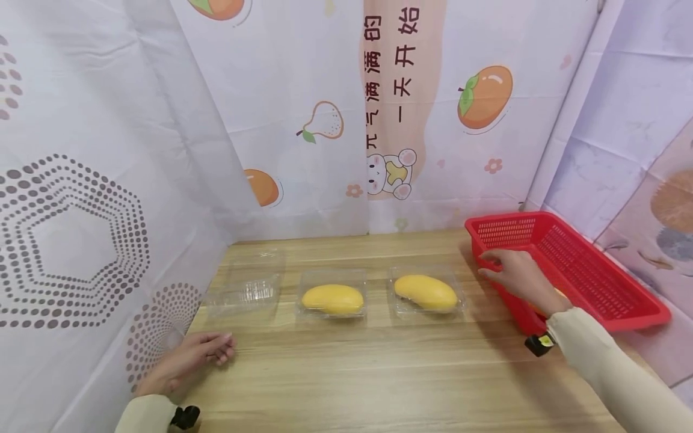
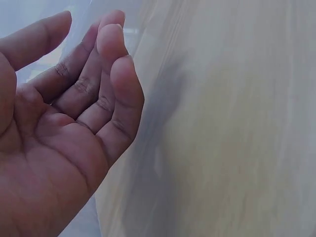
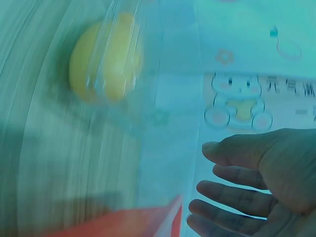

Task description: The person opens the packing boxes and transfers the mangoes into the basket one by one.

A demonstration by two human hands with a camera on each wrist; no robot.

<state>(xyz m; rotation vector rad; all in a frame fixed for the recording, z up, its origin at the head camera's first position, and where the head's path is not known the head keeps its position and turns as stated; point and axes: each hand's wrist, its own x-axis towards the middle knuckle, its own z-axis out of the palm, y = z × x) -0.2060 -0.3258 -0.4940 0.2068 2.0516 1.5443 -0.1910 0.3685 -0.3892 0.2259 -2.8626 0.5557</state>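
Note:
My right hand hangs over the left rim of the red basket, fingers loosely bent and holding nothing. In the right wrist view its fingers are spread apart. Part of a yellow-orange thing shows in the basket, mostly hidden behind my right wrist. Left of the basket, a yellow mango lies in a clear plastic box. Another mango sits in a second clear box. My left hand is at the table's left side, palm inward, fingers relaxed around nothing.
A third clear plastic box stands at the back left, nearest my left hand, with its lid raised behind it. The wooden table is bounded by printed curtains at the back and both sides.

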